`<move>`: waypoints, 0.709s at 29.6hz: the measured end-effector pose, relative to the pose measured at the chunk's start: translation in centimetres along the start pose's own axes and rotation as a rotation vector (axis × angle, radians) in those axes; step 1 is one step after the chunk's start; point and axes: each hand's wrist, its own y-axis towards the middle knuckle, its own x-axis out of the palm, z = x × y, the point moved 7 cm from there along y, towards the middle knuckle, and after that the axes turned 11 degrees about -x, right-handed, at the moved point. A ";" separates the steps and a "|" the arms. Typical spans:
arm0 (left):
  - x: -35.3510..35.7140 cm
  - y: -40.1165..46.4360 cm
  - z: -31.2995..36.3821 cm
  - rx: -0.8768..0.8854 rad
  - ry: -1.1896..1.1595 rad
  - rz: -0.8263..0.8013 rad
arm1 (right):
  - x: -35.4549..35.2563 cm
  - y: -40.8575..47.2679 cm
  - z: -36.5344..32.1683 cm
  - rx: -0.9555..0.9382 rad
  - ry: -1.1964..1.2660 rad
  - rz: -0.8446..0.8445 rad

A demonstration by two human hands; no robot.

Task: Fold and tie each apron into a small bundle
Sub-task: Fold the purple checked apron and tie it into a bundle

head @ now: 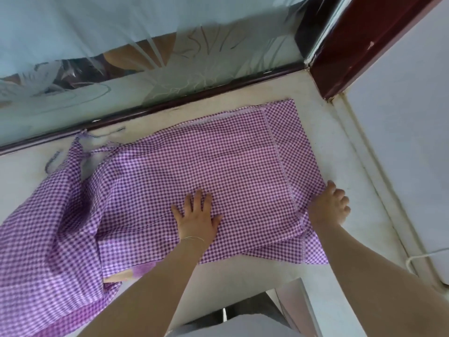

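A purple and white checked apron (pixel 184 166) lies spread over a pale stone counter (pixel 352 176), its right part folded flat and its left part rumpled and hanging toward me. My left hand (pixel 196 215) presses flat on the cloth near the front, fingers spread. My right hand (pixel 330 205) grips the right edge of the apron, fingers curled round the hem. Thin apron straps (pixel 80 147) lie tangled at the far left.
A frosted, patterned glass pane (pixel 121 76) with a dark frame runs along the back of the counter. A dark red post (pixel 364 45) stands at the back right corner, with a white wall (pixel 408 132) beyond. A white cord (pixel 422 254) lies at the right.
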 end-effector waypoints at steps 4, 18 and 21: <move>-0.2 0.5 0.3 -0.008 -0.028 -0.029 | 0.7 -2.1 -7.9 -0.486 0.058 0.075; -5.9 -1.3 -20.4 -0.460 -0.329 0.479 | 6.6 -10.1 -24.4 -0.856 -0.363 -0.313; -4.5 -0.9 -24.3 -0.575 -0.342 0.198 | 7.3 -9.5 -23.2 -0.839 -0.410 -0.300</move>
